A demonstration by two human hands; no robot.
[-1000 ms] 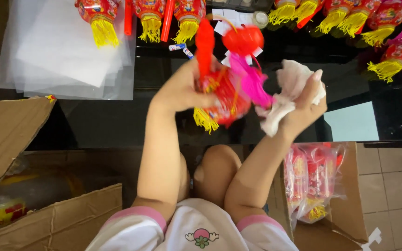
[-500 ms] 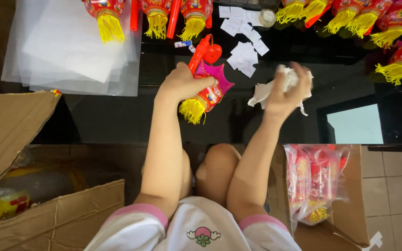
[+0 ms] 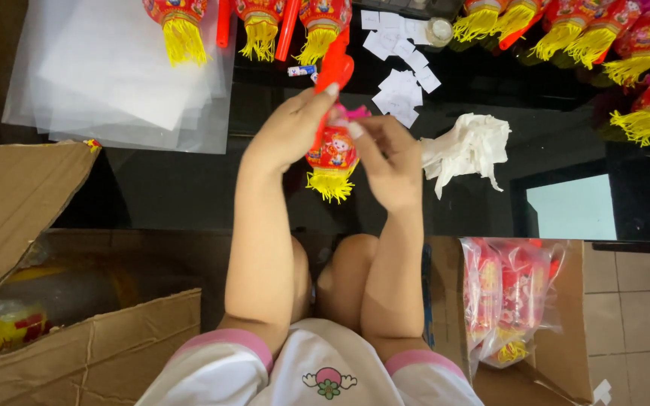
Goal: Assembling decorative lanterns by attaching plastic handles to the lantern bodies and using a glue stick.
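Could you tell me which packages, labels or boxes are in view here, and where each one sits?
Open cardboard box: lower left, brown, flaps up.
Clear bag of red lanterns: lower right, on a second cardboard box.
Small white paper labels: scattered at the top centre of the black table.
Clear plastic sheets: stacked upper left.

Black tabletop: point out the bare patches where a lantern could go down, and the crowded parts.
Bare: the black tabletop between the clear plastic sheets and the left hand; also below the crumpled white tissue. Crowded: the far edge, with tasselled lanterns and paper slips.
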